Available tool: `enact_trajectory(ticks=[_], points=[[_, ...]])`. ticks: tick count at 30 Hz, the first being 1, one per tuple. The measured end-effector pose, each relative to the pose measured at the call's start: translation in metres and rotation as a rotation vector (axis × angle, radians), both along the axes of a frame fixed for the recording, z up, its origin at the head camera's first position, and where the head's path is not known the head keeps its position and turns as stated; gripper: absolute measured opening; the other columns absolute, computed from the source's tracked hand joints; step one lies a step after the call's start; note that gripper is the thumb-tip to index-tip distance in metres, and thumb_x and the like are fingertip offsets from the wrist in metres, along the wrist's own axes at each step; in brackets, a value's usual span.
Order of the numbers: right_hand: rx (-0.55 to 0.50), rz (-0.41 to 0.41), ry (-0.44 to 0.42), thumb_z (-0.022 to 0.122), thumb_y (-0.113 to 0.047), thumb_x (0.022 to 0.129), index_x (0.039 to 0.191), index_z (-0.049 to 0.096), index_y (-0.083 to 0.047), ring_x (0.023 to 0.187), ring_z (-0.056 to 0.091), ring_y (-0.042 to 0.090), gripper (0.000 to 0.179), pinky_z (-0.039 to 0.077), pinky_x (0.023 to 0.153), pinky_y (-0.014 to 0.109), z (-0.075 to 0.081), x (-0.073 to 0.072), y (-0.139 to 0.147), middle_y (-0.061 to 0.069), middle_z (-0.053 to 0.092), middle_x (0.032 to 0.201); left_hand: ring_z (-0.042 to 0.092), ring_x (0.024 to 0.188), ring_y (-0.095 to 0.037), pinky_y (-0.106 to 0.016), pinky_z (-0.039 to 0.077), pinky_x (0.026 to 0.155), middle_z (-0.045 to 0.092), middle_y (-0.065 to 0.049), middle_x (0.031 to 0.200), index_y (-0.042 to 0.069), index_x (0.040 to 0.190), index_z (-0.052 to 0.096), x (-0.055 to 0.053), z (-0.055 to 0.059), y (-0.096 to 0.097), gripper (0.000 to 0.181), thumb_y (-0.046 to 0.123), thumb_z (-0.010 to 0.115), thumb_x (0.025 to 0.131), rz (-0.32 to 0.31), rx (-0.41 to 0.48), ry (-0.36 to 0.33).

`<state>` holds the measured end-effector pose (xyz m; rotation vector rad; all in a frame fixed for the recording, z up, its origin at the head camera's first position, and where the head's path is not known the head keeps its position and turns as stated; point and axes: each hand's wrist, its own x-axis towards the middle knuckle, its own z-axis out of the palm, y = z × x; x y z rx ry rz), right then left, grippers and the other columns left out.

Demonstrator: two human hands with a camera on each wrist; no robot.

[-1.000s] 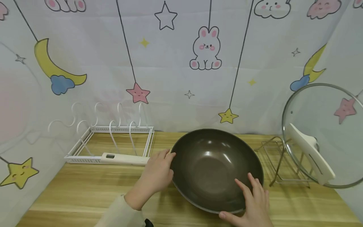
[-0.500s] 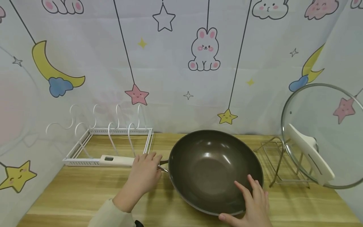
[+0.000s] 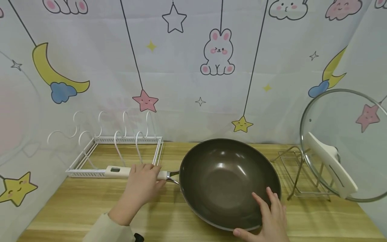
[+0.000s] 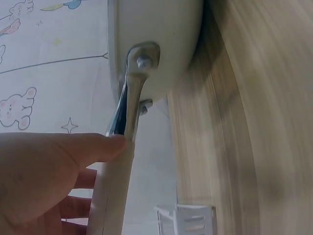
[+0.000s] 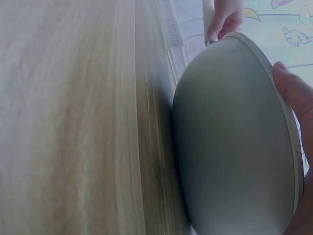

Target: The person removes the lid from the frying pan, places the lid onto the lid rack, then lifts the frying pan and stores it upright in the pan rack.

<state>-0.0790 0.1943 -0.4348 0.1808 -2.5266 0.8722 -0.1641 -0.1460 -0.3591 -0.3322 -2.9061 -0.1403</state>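
A deep wok (image 3: 223, 178), dark inside and pale outside, stands on the wooden table. Its cream handle (image 3: 118, 172) points left. My left hand (image 3: 140, 184) holds that handle partway along; in the left wrist view the thumb lies on one side of the handle (image 4: 113, 191) and the other fingers are behind it. At the wok's near right side, my right hand (image 3: 272, 218) is spread, thumb by the rim and fingertips over the inside. The right wrist view shows the thumb (image 5: 293, 93) at the rim of the wok (image 5: 230, 137).
A white wire rack (image 3: 86, 173) with curved dividers sits at the left, behind the handle, whose end overlaps it in view. On the right, a metal wire stand (image 3: 297, 179) bears a glass lid (image 3: 362, 141) with a cream knob. A patterned cloth (image 3: 181, 74) hangs behind.
My left hand has slid left from the wok's rim along the handle, uncovering the metal bracket. The right hand and the wok stay almost where they were.
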Motion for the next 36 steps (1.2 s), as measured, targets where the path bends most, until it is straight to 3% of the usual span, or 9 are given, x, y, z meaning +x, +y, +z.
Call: enact_trajectory(ticks=[4, 7, 13, 21, 26, 31, 36], points=[[-0.054, -0.057, -0.08, 0.09, -0.048, 0.045, 0.144, 0.032, -0.01, 0.136, 0.006, 0.057, 0.121, 0.011, 0.098, 0.079, 0.003, 0.005, -0.003, 0.029, 0.009, 0.153, 0.059, 0.104, -0.038, -0.059, 0.037, 0.092, 0.066, -0.015, 0.108, 0.005, 0.109, 0.065, 0.001, 0.002, -0.01, 0.047, 0.04, 0.072, 0.08, 0.013, -0.011, 0.009], [-0.092, -0.119, -0.187, 0.091, -0.049, 0.044, 0.152, 0.015, -0.012, 0.138, 0.0, 0.055, 0.137, 0.016, 0.094, 0.08, 0.007, 0.009, -0.006, 0.024, -0.004, 0.156, 0.06, 0.102, -0.038, -0.062, 0.037, 0.093, 0.066, -0.015, 0.105, 0.005, 0.106, 0.066, 0.002, 0.004, -0.018, 0.046, 0.041, 0.073, 0.078, 0.023, 0.001, 0.025], [-0.104, -0.139, -0.333, 0.089, -0.051, 0.047, 0.152, -0.008, -0.011, 0.139, -0.004, 0.054, 0.149, 0.02, 0.095, 0.078, 0.014, 0.009, -0.005, 0.02, -0.018, 0.156, 0.059, 0.103, -0.04, -0.063, 0.037, 0.092, 0.067, -0.016, 0.106, 0.007, 0.108, 0.066, 0.004, 0.005, -0.033, 0.044, 0.038, 0.075, 0.077, 0.022, 0.033, 0.06], [-0.152, -0.101, -0.402, 0.089, -0.048, 0.051, 0.146, -0.019, -0.001, 0.14, -0.019, 0.046, 0.151, 0.007, 0.108, 0.069, 0.015, 0.007, 0.001, 0.016, -0.031, 0.151, 0.062, 0.098, -0.038, -0.052, 0.04, 0.084, 0.068, -0.013, 0.102, 0.009, 0.107, 0.068, 0.003, 0.0, -0.035, 0.043, 0.038, 0.075, 0.076, -0.003, 0.024, 0.12], [-0.177, -0.095, -0.45, 0.088, -0.049, 0.053, 0.145, -0.022, -0.002, 0.139, -0.022, 0.043, 0.151, 0.011, 0.107, 0.069, 0.02, 0.003, 0.001, 0.014, -0.034, 0.149, 0.062, 0.097, -0.039, -0.053, 0.04, 0.084, 0.069, -0.014, 0.103, 0.008, 0.107, 0.068, 0.003, -0.003, -0.034, 0.043, 0.036, 0.075, 0.076, 0.001, 0.037, 0.148], [-0.144, -0.102, -0.556, 0.085, -0.055, 0.056, 0.144, -0.024, -0.003, 0.14, -0.022, 0.042, 0.149, 0.015, 0.107, 0.068, 0.027, -0.002, 0.003, 0.014, -0.034, 0.149, 0.061, 0.099, -0.041, -0.059, 0.038, 0.092, 0.069, -0.016, 0.105, 0.006, 0.108, 0.069, 0.002, -0.006, -0.034, 0.044, 0.036, 0.076, 0.075, 0.006, 0.055, 0.173], [-0.111, -0.105, -0.564, 0.083, -0.057, 0.058, 0.145, -0.02, 0.0, 0.14, -0.013, 0.048, 0.147, 0.018, 0.105, 0.069, 0.03, -0.006, 0.004, 0.016, -0.03, 0.152, 0.061, 0.099, -0.04, -0.059, 0.035, 0.093, 0.068, -0.016, 0.106, 0.007, 0.108, 0.069, 0.001, -0.009, -0.034, 0.043, 0.036, 0.075, 0.076, 0.011, 0.063, 0.183]])
